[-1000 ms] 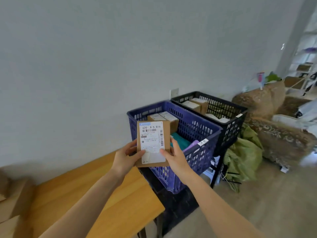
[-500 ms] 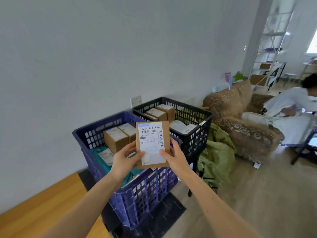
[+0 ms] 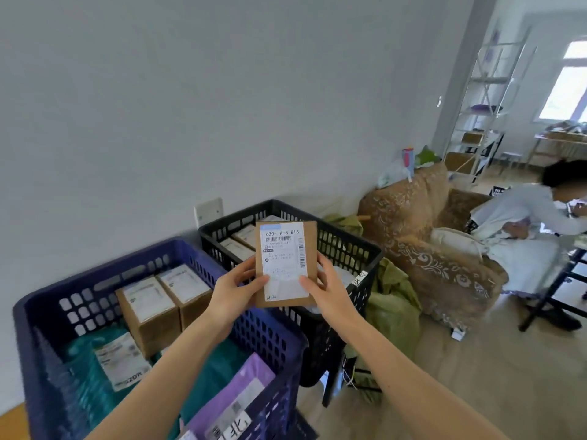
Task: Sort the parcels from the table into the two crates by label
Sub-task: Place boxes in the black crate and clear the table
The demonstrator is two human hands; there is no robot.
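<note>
I hold a flat brown cardboard parcel [image 3: 285, 263] upright with its white label, reading 620-A-5 B16, facing me. My left hand [image 3: 236, 289] grips its left edge and my right hand [image 3: 327, 289] its right edge. The parcel hangs in front of the black crate [image 3: 343, 249], which holds a few labelled boxes. The blue crate [image 3: 104, 281] stands at the lower left, with two brown boxes [image 3: 162, 306], a teal bag [image 3: 89, 373] and a purple bag [image 3: 232, 398] inside.
A patterned brown armchair [image 3: 428, 242] stands right of the crates, with a green sack [image 3: 387, 306] between them. A person in white sits at the far right [image 3: 524, 223]. Metal shelving [image 3: 482, 122] stands behind. A corner of the wooden table [image 3: 12, 422] shows at bottom left.
My view has swung right, away from the table. Both hands carried the parcel from over the blue crate to in front of the black crate.
</note>
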